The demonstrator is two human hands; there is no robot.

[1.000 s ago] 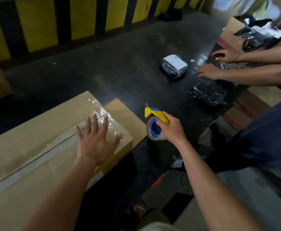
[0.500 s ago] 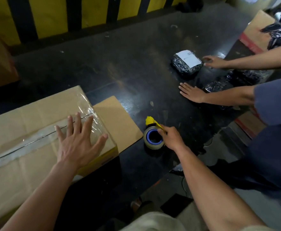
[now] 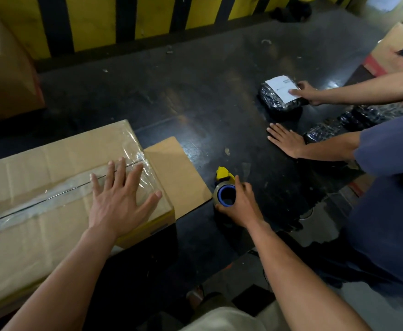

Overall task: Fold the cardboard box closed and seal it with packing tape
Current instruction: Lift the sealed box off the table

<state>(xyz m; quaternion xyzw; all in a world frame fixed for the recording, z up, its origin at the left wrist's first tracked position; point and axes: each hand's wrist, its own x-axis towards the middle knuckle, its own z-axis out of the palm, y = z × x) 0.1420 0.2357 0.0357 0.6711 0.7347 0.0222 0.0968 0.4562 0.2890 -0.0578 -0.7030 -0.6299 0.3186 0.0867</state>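
Observation:
A large cardboard box (image 3: 40, 230) lies at the left on the dark table (image 3: 195, 103), its top flaps closed and a strip of clear tape along the centre seam. My left hand (image 3: 119, 199) rests flat on the box's right end, fingers spread over the taped seam. My right hand (image 3: 241, 206) grips the tape dispenser (image 3: 225, 191), a roll with a blue core and a yellow handle, which sits on the table just right of the box.
A flat cardboard sheet (image 3: 176, 173) lies beside the box. Another person at the right has one hand (image 3: 286, 139) flat on the table and the other on a black wrapped parcel (image 3: 279, 96) with a white label. More black parcels (image 3: 353, 123) and boxes sit at the right edge; another box (image 3: 4, 75) stands far left.
My right hand has lowered the tape dispenser onto the table and still holds it. My left hand stays on the box. The other person's hand has reached the labelled parcel.

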